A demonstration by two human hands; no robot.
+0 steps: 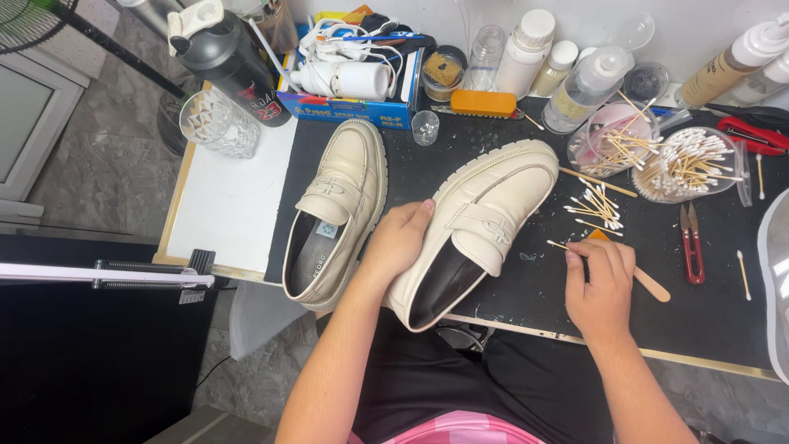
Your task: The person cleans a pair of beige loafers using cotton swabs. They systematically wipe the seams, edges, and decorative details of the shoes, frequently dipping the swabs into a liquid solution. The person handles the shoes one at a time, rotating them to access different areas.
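left hand clamped on cream loafer — keep it steady; right hand pinching cotton swab — keep pinch light, tip low.

Grey marble-look floor, white wall, wood-edged worktable with black mat

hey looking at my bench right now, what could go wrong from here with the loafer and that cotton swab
The loafer under your left hand hangs its heel past the table edge, so it might tip off if you let go. Loose swabs lie right beside your right hand and its cotton swab, so a sweep could scatter them.
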